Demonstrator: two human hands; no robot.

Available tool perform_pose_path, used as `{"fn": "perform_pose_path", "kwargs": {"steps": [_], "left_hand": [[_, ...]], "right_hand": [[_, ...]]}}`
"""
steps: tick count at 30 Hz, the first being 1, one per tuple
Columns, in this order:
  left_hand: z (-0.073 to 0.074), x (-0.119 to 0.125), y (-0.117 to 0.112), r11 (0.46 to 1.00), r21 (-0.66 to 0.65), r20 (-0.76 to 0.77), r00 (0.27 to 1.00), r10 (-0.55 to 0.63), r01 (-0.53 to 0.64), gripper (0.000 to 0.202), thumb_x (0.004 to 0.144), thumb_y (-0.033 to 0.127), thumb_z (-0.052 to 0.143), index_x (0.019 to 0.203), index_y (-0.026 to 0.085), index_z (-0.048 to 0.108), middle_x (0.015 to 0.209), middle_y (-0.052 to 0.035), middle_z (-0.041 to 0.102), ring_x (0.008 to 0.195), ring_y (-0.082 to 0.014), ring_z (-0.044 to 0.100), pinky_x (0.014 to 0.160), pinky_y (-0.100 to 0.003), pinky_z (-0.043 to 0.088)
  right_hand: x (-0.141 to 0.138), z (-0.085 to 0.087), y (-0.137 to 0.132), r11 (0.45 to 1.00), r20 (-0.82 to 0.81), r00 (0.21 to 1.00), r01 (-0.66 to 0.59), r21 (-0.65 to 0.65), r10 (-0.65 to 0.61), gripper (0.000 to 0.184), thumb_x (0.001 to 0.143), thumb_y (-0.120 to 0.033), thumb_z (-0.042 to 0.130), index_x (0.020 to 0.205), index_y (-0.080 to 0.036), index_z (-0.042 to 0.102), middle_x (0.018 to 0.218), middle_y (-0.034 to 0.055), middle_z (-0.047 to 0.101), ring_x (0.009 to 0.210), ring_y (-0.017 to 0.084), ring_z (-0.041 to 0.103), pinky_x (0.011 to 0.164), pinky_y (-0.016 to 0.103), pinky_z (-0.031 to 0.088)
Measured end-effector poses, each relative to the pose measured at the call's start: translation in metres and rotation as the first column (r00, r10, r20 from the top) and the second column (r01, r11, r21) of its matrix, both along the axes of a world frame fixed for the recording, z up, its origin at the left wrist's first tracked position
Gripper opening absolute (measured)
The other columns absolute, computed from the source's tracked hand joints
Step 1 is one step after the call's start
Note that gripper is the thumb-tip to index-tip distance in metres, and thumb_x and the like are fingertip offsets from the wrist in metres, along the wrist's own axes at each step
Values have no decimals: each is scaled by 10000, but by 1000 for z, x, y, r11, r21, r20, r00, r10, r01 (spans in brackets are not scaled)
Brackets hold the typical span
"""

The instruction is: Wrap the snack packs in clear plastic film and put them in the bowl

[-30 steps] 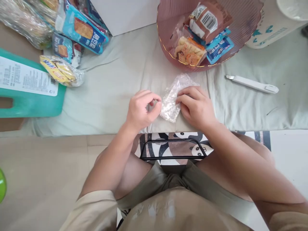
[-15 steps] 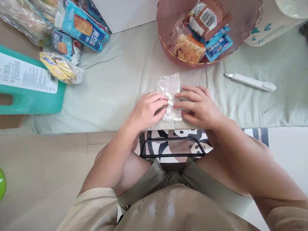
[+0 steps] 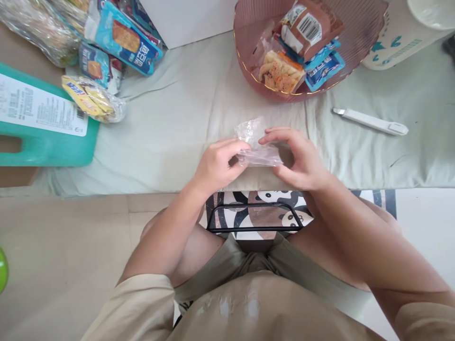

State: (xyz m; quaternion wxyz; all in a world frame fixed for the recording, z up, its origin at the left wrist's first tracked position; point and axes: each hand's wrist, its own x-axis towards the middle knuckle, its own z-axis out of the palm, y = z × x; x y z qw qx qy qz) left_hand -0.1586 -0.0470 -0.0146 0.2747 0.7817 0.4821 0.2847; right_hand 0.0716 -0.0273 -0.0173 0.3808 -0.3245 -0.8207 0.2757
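Note:
A crinkled clear plastic bag (image 3: 261, 156) is between my hands near the table's front edge. Its near part is raised and folded over, while the far part lies against the cloth. My left hand (image 3: 221, 163) pinches the bag's left side between thumb and fingers. On the other side, my right hand (image 3: 302, 158) is curved in a wide C, with a gap between thumb and forefinger. The right thumb tip touches the folded corner, and the fingertips rest at the bag's far part. A white utility knife (image 3: 371, 121) lies to the right of my right hand.
A pink ribbed bowl (image 3: 249, 78) with packaged snacks stands behind the bag. To its right is a white container (image 3: 394, 47). Blue snack packs (image 3: 124, 40), a yellow pack (image 3: 92, 99) and a green container (image 3: 76, 149) sit at the left. Pale cloth (image 3: 159, 142) covers the table.
The bag lay flat under both hands before; now its near part is lifted and folded away from me. My left fingers have closed on it, and my right thumb and forefinger have spread.

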Motion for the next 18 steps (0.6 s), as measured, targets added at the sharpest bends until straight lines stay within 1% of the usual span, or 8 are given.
{"fn": "perform_pose_path", "kwargs": {"steps": [1,2,4,6,9,11,14,18], "left_hand": [[1,1,-1,999,-26,11,1000,27,-27,138,886,184,607,973,220,709,905,-28,770,747,-146,664,720,-298,525],[2,1,-1,998,-42,24,999,44,-43,141,871,177,614,970,214,708,895,-26,768,717,-137,652,683,-287,508],[3,2,-2,999,-35,55,998,40,-38,116,858,178,623,940,202,700,928,-36,778,761,-145,676,698,-287,515],[3,0,-1,1000,8,68,998,-14,13,69,867,184,624,895,195,686,1004,-50,793,867,-167,711,787,-308,546],[0,-3,1,987,93,24,991,-133,131,52,858,162,629,820,195,643,1022,-43,805,950,-189,719,875,-338,556],[-2,-6,1,976,128,-18,984,-175,176,51,833,163,645,808,196,615,983,-38,805,939,-200,705,857,-342,556],[-5,-9,1,972,148,-71,982,-176,185,53,810,173,643,825,200,600,952,-37,798,907,-208,686,805,-335,551],[-6,-8,0,969,183,-100,984,-147,164,39,830,183,605,855,200,630,880,-31,777,848,-198,692,760,-319,537]], "right_hand": [[0,0,-1,1000,28,1000,10,8,-10,340,857,-279,634,1193,-233,625,1122,80,779,1101,274,738,951,452,539],[-1,-1,-1,999,62,997,34,8,-34,317,863,-270,632,1179,-237,627,1094,70,787,1036,256,752,927,436,536],[-2,-3,0,995,130,987,95,-8,-93,187,920,-269,589,1096,-256,648,1025,45,800,963,231,763,902,415,523],[-1,-4,1,995,173,980,104,-13,-100,125,958,-304,561,1020,-266,662,999,35,804,1031,244,764,929,420,499],[4,-4,3,1000,217,976,6,7,-8,121,918,-335,624,995,-250,665,1045,42,808,1181,286,732,977,435,445],[7,-5,4,1000,271,962,-23,13,18,118,903,-282,625,1002,-241,673,1061,44,811,1170,283,735,964,431,418],[9,-7,4,1000,329,944,-8,28,-2,135,915,-201,585,986,-240,694,1025,30,818,1154,270,743,952,431,388],[6,-9,2,998,327,945,-15,55,-3,106,933,-280,636,995,-247,714,1081,29,816,1217,289,717,1009,451,369]]}}
